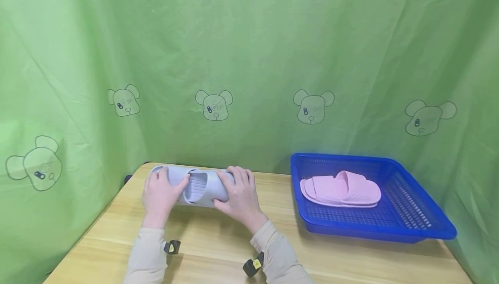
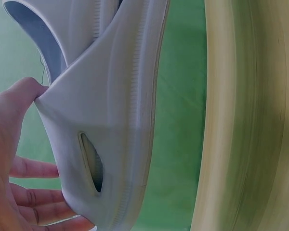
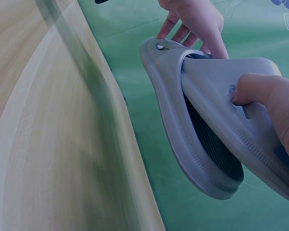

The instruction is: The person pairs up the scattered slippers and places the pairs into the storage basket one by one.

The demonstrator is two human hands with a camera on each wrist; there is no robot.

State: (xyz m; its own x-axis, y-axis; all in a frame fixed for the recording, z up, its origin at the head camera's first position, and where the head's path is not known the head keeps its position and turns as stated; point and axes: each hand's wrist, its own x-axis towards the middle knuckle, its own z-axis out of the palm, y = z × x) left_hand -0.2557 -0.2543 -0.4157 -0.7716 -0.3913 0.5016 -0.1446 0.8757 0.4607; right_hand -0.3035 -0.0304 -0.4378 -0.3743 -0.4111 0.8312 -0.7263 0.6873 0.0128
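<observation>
A pair of light grey slippers is held up above the table, one slipper tucked partly into the other. My left hand (image 1: 157, 195) grips the left slipper (image 2: 101, 106) by its strap, thumb at the strap's edge and fingers along its toe end. My right hand (image 1: 241, 195) holds the right slipper (image 1: 215, 187) from the other end. In the right wrist view the right thumb (image 3: 253, 89) presses at the slot in that slipper's side. The ribbed insole (image 1: 196, 186) shows through the opening between the two straps.
To the right on the wooden table (image 1: 210, 240) stands a blue plastic basket (image 1: 374, 231) with pink slippers (image 1: 329, 188) inside, stacked one on another. A green curtain (image 1: 257, 58) with bear drawings hangs behind and at both sides.
</observation>
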